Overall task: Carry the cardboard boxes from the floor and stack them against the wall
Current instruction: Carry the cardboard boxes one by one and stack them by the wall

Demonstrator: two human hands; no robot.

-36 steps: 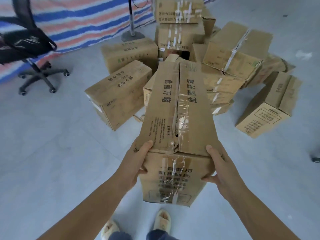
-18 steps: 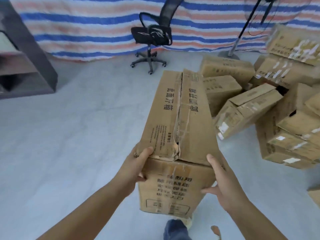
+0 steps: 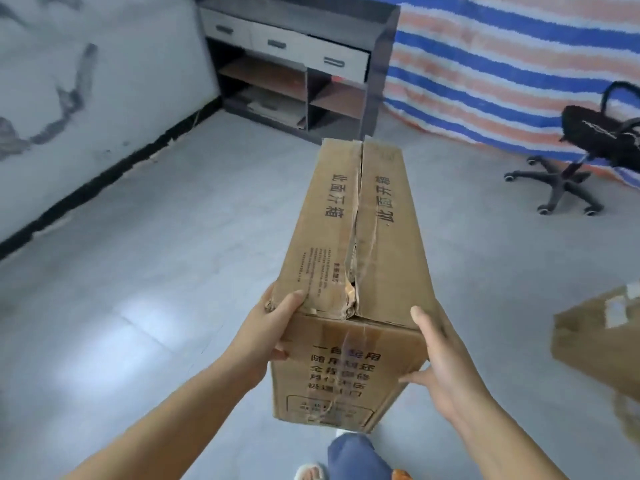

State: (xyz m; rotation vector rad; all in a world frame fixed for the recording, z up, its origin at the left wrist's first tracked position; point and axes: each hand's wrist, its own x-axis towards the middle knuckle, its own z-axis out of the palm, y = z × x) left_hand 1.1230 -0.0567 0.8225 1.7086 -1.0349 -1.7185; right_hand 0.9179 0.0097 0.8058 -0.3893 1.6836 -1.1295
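Cardboard box (image 3: 356, 271) rides in the air before the person's waist, the left hand (image 3: 266, 332) and right hand (image 3: 441, 358) clamped on its near corners. Its top seam is torn; I'd judge squeezing there could buckle a flap and let it slip before reaching the wall (image 3: 86, 81).

Box (image 3: 360, 237): brown cardboard w/ black print, long, top seam torn, lifted off floor.
2nd box (image 3: 599, 337): right edge, blurred.

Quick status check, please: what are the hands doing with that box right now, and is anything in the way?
Left hand and right hand grip the cardboard box, lifted off the floor. Wall ahead left. Floor between shows nothing blocking.
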